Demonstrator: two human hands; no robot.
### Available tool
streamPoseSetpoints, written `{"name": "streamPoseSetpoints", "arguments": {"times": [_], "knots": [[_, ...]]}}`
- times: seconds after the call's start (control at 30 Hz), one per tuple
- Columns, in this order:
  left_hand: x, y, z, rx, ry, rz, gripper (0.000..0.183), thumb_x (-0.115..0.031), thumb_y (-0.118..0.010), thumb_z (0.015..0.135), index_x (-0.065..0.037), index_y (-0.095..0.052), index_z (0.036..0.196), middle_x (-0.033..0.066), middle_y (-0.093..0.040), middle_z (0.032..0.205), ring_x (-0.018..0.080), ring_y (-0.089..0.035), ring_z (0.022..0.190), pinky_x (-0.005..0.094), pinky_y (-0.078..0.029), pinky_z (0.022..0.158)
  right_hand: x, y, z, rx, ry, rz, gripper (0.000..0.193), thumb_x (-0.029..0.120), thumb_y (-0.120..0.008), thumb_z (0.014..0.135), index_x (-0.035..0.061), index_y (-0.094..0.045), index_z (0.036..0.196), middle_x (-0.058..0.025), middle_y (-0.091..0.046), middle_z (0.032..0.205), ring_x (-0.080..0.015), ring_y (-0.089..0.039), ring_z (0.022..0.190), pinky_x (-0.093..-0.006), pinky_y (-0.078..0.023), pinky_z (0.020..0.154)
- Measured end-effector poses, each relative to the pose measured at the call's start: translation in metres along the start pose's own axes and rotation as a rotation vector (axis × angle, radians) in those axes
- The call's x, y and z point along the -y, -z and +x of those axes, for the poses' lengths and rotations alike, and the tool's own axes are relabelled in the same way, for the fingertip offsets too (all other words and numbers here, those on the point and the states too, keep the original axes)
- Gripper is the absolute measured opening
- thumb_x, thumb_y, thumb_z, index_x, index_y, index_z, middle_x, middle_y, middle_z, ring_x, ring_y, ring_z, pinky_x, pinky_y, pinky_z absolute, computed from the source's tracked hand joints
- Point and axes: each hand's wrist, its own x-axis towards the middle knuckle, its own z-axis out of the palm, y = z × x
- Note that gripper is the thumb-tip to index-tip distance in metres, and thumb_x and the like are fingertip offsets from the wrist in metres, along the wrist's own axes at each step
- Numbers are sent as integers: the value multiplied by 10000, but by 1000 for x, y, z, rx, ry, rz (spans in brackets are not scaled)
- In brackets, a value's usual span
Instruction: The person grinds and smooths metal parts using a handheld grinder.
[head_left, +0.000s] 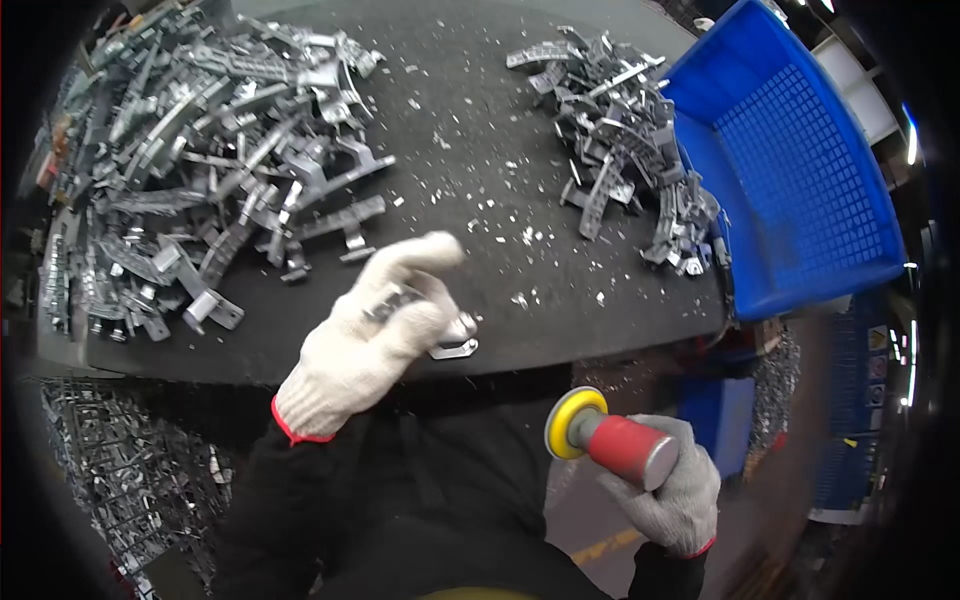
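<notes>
My left hand (375, 325), in a white knit glove with a red cuff, is closed around a small silver metal part (456, 348). One end of the part sticks out past the fingers near the table's front edge; the rest is mostly hidden by the glove. My right hand (680, 490), in a greyish knit glove, grips a disc sander (625, 447) with a red body and a round yellow pad. The sander is held off the table's front edge, its pad turned to the left and apart from the metal part.
A large heap of silver metal parts (230, 150) covers the table's left side. A smaller pile (615, 130) lies at the right beside a tilted blue plastic basket (800, 180). Metal chips dot the dark table top (450, 180). More parts (130, 460) fill a container at lower left.
</notes>
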Motion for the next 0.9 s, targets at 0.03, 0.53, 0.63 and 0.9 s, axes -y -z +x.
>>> {"name": "streamPoseSetpoints", "arguments": {"times": [0.03,0.53,0.63,0.9], "knots": [[5,-2,1,-60,-20,-92,597,-291,-682,998,-42,-427,1475,80,-652,961,236,-693,903,405,-614,816,-8,-7,-6,-44,-83,109,652,311,-933,706,71,-600,1212,-112,-758,981,-273,-766,837,-394,-614,740],[-4,-39,-11,-542,371,-709,245,-335,-629,1008,-91,-647,1020,-47,-614,683,81,-568,453,220,-392,309,19,-29,38,-130,242,325,612,347,-900,753,49,-612,1203,-108,-738,1014,-279,-751,818,-355,-607,730],[-6,-43,-8,-530,407,-729,234,-317,-640,1004,-84,-638,1020,-53,-598,678,77,-553,452,217,-403,326,2,-42,35,-228,197,389,630,346,-903,748,45,-609,1217,-108,-737,1015,-282,-753,839,-363,-608,742],[11,-42,0,-586,361,-671,208,-267,-659,998,-61,-627,987,-43,-565,661,73,-545,492,216,-395,362,10,-27,38,-111,257,343,675,381,-914,735,40,-615,1236,-108,-746,1025,-266,-759,870,-358,-607,774]]}}
